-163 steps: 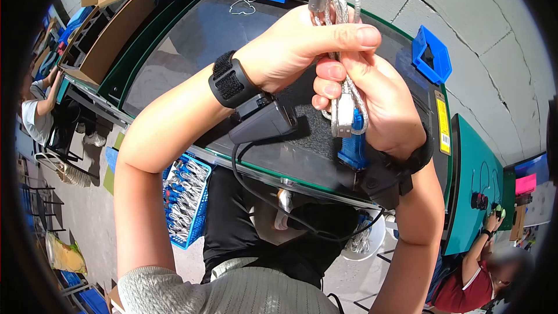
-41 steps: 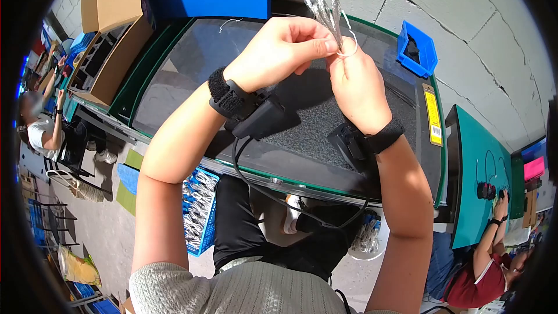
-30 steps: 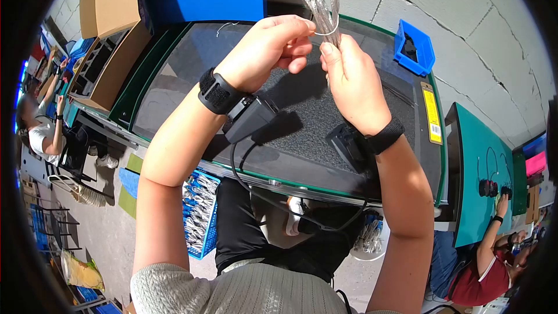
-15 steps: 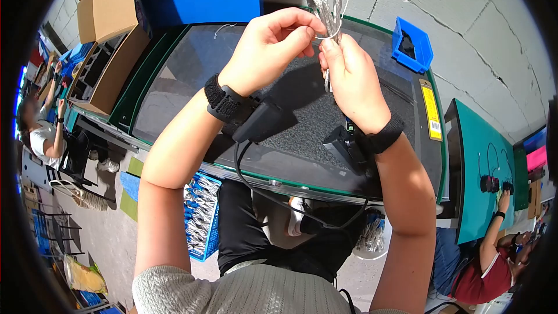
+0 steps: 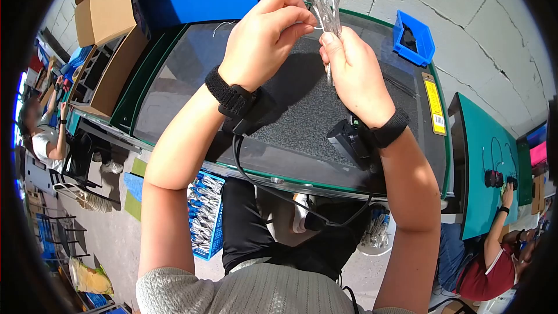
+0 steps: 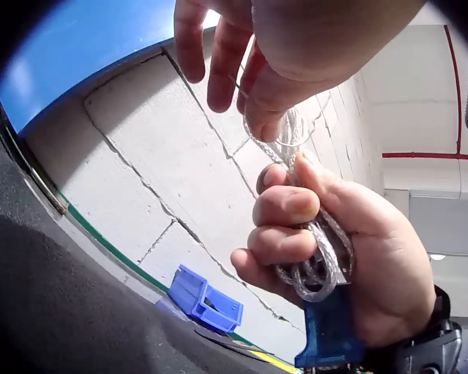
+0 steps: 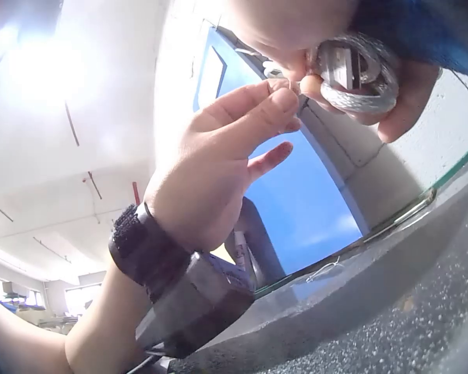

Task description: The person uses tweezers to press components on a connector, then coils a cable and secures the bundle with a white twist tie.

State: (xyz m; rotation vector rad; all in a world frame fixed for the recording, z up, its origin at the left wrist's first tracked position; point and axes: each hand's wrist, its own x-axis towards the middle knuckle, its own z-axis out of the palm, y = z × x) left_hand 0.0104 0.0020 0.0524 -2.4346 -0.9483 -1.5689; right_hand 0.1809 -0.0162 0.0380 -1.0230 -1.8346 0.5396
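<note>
My right hand (image 5: 359, 78) grips a folded bundle of clear-jacketed silver cable (image 5: 326, 9), its loops standing up above the fist. In the left wrist view a blue connector (image 6: 327, 327) shows below the curled fingers, beside the lower cable loop. A metal plug (image 7: 345, 66) sits inside a loop in the right wrist view. A thin white tie (image 5: 318, 28) runs round the bundle just above my right thumb. My left hand (image 5: 261, 38) pinches the tie's end between thumb and forefinger, left of the bundle; its other fingers are loosely bent.
Below my hands lies a dark mat (image 5: 302, 122) on the bench. A blue bin (image 5: 414, 38) stands at back right, a cardboard box (image 5: 107, 64) at left. A blue basket (image 5: 218, 238) of cables and a white bucket (image 5: 375, 250) are by my legs. Other people sit at both sides.
Earlier both hands held the bundle, without a tie visible on it. Since then a white tie has come round it, and my left hand has drawn slightly away leftward with the end.
</note>
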